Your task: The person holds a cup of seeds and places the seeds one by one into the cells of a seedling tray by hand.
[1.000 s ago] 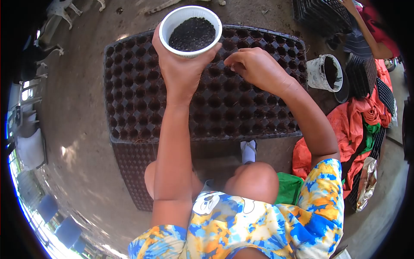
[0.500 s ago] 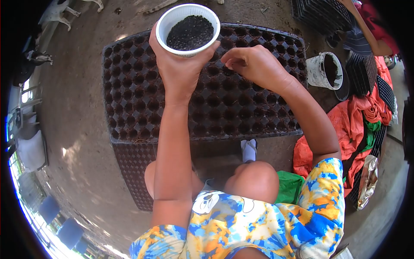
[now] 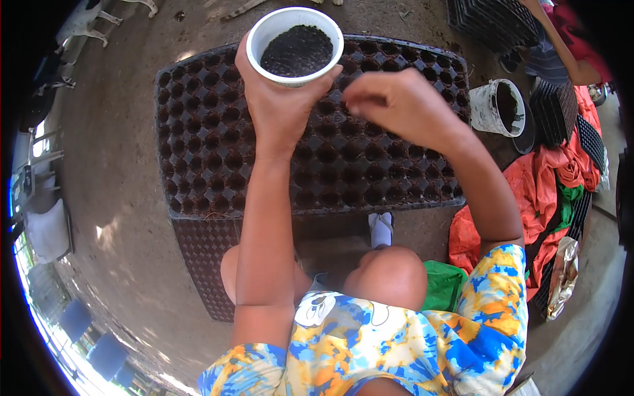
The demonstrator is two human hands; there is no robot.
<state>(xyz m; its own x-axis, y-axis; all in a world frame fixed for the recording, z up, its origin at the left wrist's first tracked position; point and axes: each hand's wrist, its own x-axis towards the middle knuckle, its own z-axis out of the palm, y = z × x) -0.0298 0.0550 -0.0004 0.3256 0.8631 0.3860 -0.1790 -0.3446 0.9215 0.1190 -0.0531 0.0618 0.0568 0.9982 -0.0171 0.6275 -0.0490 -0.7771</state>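
L hand (image 3: 279, 115) grips white plastic cup (image 3: 272, 28) w/ dark granules (image 3: 297, 51), upright above cell tray (image 3: 211, 142). R hand (image 3: 413, 109) half-curled nr. cup; pinch blurred, contents can't tell. Hold cup level; work fingertips low, ctr. of cell. Obstr.: cup + your L hand hide some cells. R side: smeared bucket (image 3: 484, 109), orange-red tarp (image 3: 528, 188), co-worker's arm (image 3: 563, 49), apart.

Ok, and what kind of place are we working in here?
Probably a plant nursery or seedling-raising work area: a black cell tray fills the middle, more trays stand in a stack at the upper right, and a cup of dark grains is held over the cells.
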